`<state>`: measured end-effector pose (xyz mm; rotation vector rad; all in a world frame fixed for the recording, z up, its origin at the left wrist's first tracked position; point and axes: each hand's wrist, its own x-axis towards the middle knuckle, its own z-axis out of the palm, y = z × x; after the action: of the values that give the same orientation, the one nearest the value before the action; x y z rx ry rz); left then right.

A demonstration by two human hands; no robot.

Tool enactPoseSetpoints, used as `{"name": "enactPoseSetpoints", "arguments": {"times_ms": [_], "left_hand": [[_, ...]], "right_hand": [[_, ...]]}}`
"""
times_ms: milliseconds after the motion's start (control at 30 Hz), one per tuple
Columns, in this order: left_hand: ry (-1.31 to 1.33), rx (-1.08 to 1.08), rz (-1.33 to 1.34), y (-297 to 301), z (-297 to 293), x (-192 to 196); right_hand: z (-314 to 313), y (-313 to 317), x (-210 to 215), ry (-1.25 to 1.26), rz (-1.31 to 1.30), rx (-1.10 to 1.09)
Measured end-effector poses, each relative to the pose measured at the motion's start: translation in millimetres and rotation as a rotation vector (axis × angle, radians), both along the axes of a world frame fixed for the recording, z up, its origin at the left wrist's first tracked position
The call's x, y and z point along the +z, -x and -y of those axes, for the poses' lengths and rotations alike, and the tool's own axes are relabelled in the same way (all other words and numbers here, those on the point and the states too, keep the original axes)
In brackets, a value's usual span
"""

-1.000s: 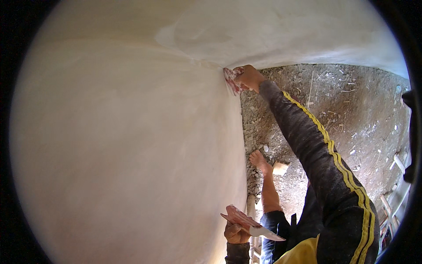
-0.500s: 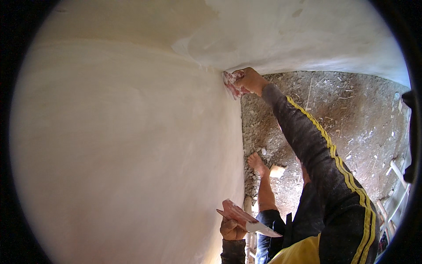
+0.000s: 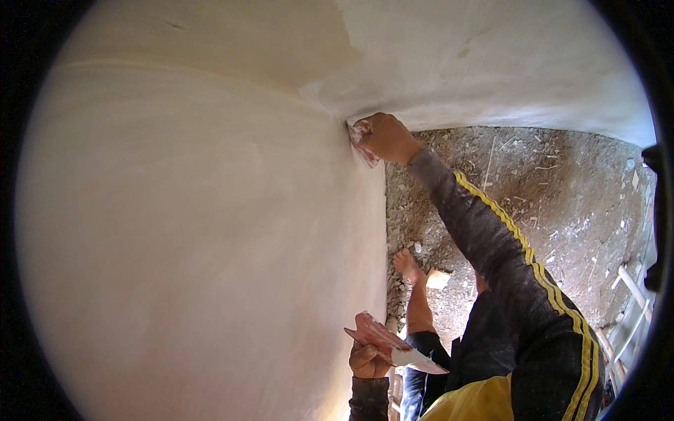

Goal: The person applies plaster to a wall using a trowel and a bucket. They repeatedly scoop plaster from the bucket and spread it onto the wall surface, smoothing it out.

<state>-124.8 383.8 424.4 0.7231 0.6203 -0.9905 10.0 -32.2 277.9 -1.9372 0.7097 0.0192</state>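
Observation:
My right hand (image 3: 392,138) is closed on a reddish scraper (image 3: 362,133) smeared with white. Its blade lies against the left wall (image 3: 196,224), low down beside the corner with the far wall (image 3: 505,63). Closer to my body, my left hand (image 3: 366,361) grips a second reddish flat scraper (image 3: 379,332). White paste (image 3: 415,358) sits on that one's pointed right end. It is held in front of the left wall; whether it touches the wall I cannot tell.
Rubble and splinters litter the rough floor (image 3: 533,182). My bare foot (image 3: 407,265) stands close to the left wall, with a pale flat block (image 3: 439,278) beside it. White poles (image 3: 635,288) lean at the right. A darker damp patch (image 3: 281,42) marks the wall surface above.
My right hand has turned a little, showing more of its back, and stays at the corner with its scraper. The view has shifted slightly. My left hand keeps its hold with little movement.

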Motion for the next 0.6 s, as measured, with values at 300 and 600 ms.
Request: {"name": "enactPoseSetpoints", "arguments": {"times_ms": [300,600], "left_hand": [[-0.015,0.021,0.080,1.8,9.4,6.2],[-0.080,0.013,0.080,4.0,10.6,7.8]], "right_hand": [[-25.8,60.4,-33.4,-0.204,-0.079,-0.230],[-25.8,3.7,-86.4,-0.071,0.083,-0.427]]}}
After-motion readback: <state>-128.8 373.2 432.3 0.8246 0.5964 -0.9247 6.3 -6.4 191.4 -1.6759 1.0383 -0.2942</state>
